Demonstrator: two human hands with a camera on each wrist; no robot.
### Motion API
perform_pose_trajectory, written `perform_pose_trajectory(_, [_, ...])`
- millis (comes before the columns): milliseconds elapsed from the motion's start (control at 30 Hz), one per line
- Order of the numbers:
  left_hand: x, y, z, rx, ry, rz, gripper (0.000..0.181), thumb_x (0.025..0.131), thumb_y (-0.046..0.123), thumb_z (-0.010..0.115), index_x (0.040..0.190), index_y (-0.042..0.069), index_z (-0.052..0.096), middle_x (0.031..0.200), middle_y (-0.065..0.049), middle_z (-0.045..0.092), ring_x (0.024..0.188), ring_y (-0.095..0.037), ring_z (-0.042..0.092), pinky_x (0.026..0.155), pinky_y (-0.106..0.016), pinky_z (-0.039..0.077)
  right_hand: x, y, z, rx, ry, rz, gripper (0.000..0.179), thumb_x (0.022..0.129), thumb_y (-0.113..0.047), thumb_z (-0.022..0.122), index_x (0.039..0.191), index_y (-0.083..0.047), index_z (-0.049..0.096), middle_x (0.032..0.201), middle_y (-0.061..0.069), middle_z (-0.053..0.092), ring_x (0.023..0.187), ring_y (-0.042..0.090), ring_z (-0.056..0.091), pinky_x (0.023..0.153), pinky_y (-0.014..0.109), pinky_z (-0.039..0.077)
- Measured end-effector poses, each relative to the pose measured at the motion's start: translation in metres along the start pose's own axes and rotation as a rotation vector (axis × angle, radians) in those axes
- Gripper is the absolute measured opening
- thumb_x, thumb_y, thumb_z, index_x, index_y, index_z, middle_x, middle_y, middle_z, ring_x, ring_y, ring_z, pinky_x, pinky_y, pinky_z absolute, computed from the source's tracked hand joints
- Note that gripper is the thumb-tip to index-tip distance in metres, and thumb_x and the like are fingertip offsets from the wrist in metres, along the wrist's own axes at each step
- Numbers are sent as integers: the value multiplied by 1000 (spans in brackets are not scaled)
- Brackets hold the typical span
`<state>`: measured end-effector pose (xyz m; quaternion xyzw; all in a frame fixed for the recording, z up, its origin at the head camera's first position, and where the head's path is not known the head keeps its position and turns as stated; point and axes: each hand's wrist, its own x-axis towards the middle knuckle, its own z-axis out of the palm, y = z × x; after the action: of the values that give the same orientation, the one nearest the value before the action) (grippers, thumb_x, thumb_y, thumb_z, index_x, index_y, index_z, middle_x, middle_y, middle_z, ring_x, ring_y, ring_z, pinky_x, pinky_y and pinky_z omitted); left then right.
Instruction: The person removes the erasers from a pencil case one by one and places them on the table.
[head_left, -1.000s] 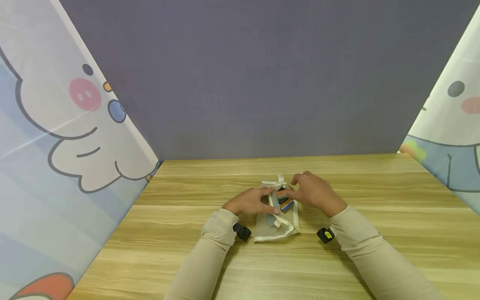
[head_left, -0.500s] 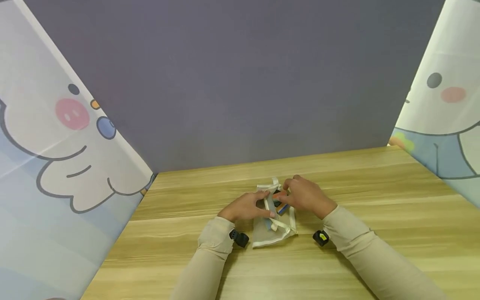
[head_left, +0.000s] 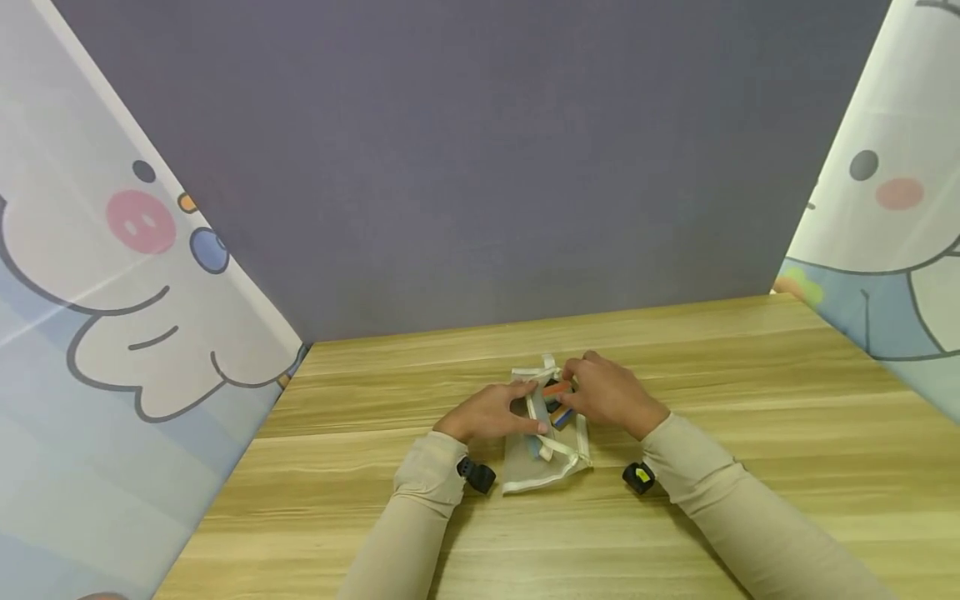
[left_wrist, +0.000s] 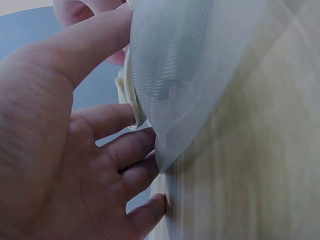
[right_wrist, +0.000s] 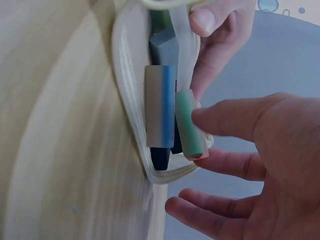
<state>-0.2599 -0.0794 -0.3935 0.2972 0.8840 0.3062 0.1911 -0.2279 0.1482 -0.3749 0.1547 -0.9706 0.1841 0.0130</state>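
Observation:
A white-edged mesh zip pouch (head_left: 534,473) lies on the wooden table with its zip undone. My left hand (head_left: 491,413) holds the pouch's zip edge from the left side, thumb and forefinger well apart. My right hand (head_left: 609,393) reaches into the opening from the right. Between its thumb and a finger it pinches a small orange-and-green eraser-like block (right_wrist: 189,122). Beside that lies a second block with a blue stripe (right_wrist: 160,107), resting over a dark item (right_wrist: 160,159) inside the pouch. Through the mesh, other contents show only faintly in the left wrist view (left_wrist: 185,55).
The wooden table (head_left: 300,517) stretches out around the pouch. A grey panel (head_left: 480,167) rises at its back edge. Cartoon-print cloths hang at the left (head_left: 90,350) and right (head_left: 900,275). Black straps with small devices sit at both wrists.
The head view has shifted and tilted slightly. My right fingers have closed in on the orange-and-green block, which has turned a little. The left hand keeps its place on the pouch.

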Motion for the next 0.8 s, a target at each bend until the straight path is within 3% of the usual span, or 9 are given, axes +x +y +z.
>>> perform_pose_trajectory(133, [-2,2,-1,-2,-1,-5,85,89,52,73,158,20,34,161,0,32,148,-20,27,115,-42,31,1,1,1,12,-2,-10,21,95,-27,71,107,-11,69,100,8,59,70,15,50,58,33,47])
perform_pose_trajectory(500, [0,-1,1,13,4,-8,85,89,52,72,158,21,33,160,1,32,147,-20,27,115,-42,32,3,7,5,86,-29,10,33,92,-25,73,120,-9,69,101,8,57,71,18,50,56,32,43])
perform_pose_trajectory(800, [2,-2,1,37,16,-14,85,89,53,73,158,22,35,161,-1,32,147,-21,29,114,-42,34,4,11,5,82,-37,-24,29,92,-24,73,116,-8,69,99,4,58,75,16,50,61,34,45])
